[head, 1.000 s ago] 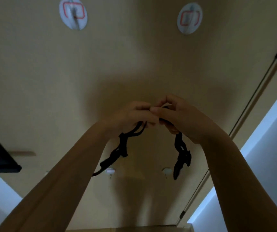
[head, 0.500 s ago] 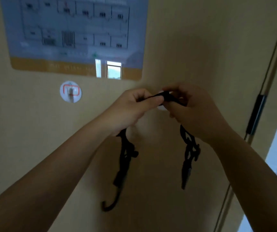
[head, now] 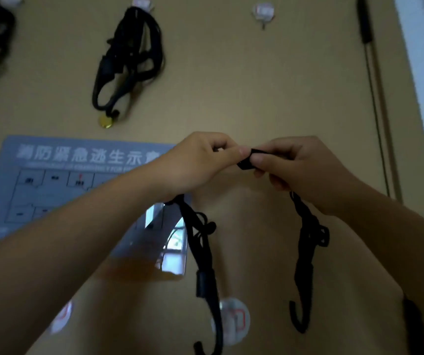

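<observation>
Left hand (head: 195, 162) grip: pinching black elastic cord with hooked ends (head: 200, 242) | right hand (head: 300, 170) grip: pinching same cord | behind: tan wall (head: 257, 85), blue floor-plan poster (head: 52, 180), black strap bundle (head: 128, 55)

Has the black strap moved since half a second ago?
Yes, upward: the strap was below the evacuation plan, now its held middle is level with the plan's title.

A: Wall, top L?
B: Black strap bundle (head: 128, 60) on adhesive hook (head: 142, 2), gold disc (head: 106, 122) at its btm. 2nd hook (head: 264, 11) to the R.
A: Lower?
B: Blue fire-escape plan (head: 52, 188); round hook pad (head: 240, 317) below, R of it.
</observation>
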Available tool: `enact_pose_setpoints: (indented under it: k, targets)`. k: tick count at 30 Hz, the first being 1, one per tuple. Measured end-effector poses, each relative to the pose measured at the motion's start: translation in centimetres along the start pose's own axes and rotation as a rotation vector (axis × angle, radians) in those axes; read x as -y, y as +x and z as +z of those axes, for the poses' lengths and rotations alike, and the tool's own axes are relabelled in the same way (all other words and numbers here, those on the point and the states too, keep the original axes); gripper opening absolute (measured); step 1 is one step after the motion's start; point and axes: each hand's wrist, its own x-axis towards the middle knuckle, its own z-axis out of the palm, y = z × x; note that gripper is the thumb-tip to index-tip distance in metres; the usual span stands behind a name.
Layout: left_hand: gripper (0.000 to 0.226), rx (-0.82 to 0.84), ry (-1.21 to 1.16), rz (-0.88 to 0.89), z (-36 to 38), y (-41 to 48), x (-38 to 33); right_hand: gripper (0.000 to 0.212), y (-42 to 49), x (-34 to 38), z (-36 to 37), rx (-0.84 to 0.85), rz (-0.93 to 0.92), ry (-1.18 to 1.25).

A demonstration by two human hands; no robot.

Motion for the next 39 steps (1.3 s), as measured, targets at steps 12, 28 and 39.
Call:
enact_pose_setpoints:
  k: [12,28,39]
  targets:
    - [0.014,-0.063,0.106,0.205,-3.3,12.7,-2.2,0.008,11.2,-0.1,-6.0,-0.118,-0.112,0.052]
    - [0.011,-0.480,0.088,0.322,-5.2,25.1,-3.9,0.005,22.4,0.9,-10.9,-0.437,-0.254,-0.112]
    - [0.018,-0.656,0.435,0.306,-5.0,29.1,-4.4,0.025,26.5,1.3,-11.6,-0.595,-0.266,-0.482]
